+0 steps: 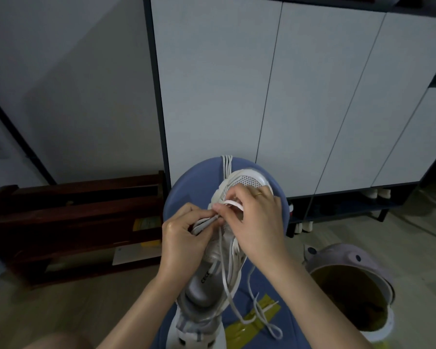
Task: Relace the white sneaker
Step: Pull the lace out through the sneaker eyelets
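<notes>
White sneaker [213, 258] on blue surface [259, 293] before pale cabinets [262, 84], both hands seemingly pinching its lace [233, 203].

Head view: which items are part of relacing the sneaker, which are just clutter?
In the job:
white sneaker
lace
left hand, pinching the lace
right hand, pinching the lace
blue stool under the shoe

Lying about:
lilac bin
yellow tape on the stool
dark wooden rack
cabinet
</notes>
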